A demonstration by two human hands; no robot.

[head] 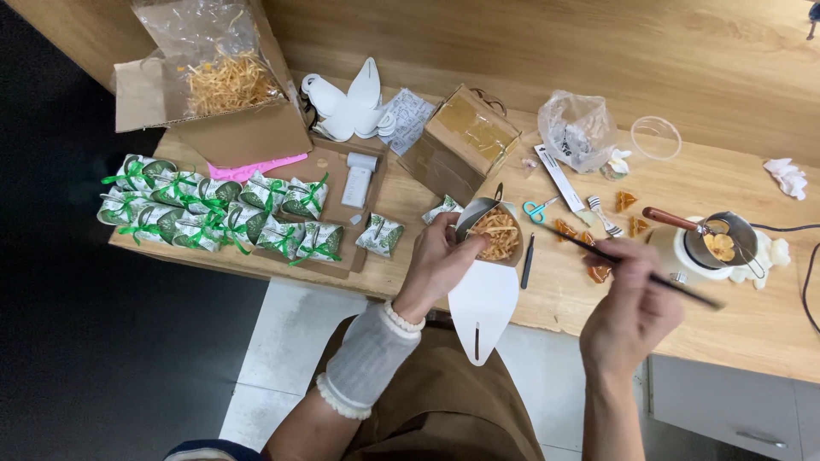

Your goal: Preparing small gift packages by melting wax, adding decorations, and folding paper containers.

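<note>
Head view: left hand (437, 260) grips an open paper box (489, 248) at the worktop's near edge, fingers wrapped round its side, white flap hanging off the edge toward the lap. Box is filled with yellow shred (497, 235). Right hand (630, 309) is closed in a pinch on long black tweezers (632, 265), tips pointing left toward the box mouth, just short of it; can't tell if they hold anything.

Step, as I read it: filling/dressing one gift box, shred in, flaps not yet folded. Next move likely needs a small piece lifted with the tweezers or the shred tucked down, box held steady, then flaps closed.

Around: finished boxes (218, 209) with green ribbon stacked at the left edge, one loose box (381, 235) near the left hand. Carton (218, 85) of shred at far left corner. Scissors (538, 209) and orange pieces (628, 202) mid-worktop. Melting pot (722, 243) by the right edge, well apart from the box.
</note>
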